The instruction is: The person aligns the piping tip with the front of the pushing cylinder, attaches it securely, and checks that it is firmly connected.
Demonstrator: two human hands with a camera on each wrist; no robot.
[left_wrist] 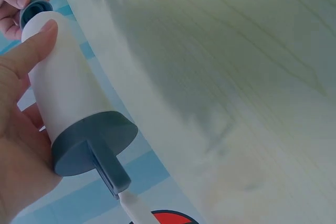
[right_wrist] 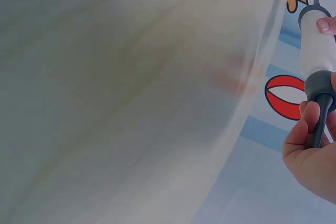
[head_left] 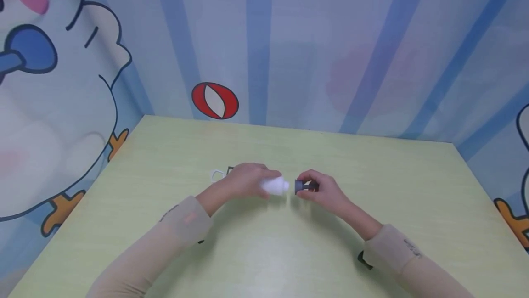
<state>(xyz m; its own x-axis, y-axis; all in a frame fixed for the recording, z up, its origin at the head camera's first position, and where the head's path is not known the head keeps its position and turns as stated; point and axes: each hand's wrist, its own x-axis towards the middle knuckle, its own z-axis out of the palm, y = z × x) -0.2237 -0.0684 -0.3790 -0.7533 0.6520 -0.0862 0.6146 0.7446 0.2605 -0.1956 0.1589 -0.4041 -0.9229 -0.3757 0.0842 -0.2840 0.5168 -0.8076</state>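
Green table (head_left: pixel 413 183), striped wall (head_left: pixel 314 59), white bottle (head_left: pixel 273 186)

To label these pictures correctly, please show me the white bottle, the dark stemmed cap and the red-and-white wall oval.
White bottle (left_wrist: pixel 72 77), left wrist view: middle of its body.
Dark stemmed cap (right_wrist: pixel 317 84), right wrist view: its rounded end.
Red-and-white wall oval (head_left: pixel 215 101), head view: its white centre.

No text can be read; small dark marks (head_left: pixel 412 248) on the left cuff (head_left: pixel 192 223), lower left of the head view, and right cuff (head_left: pixel 388 248), lower right, are too blurred.
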